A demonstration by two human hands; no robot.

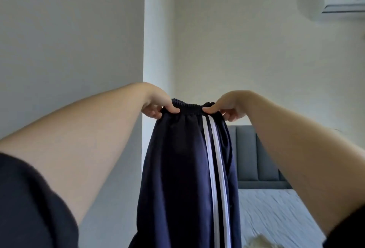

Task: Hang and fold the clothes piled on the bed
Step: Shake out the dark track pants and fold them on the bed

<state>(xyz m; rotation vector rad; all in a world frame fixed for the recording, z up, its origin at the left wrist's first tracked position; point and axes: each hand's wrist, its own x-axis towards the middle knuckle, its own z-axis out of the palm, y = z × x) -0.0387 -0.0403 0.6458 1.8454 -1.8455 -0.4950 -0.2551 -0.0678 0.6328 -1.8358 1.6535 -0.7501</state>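
Behind navy trousers (177,168) — bed (276,218), grey headboard (248,159)

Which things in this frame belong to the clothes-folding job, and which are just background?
Part of the job:
navy track pants, pinched at the waistband by the left hand and the right hand
bed

Just there:
headboard
air conditioner
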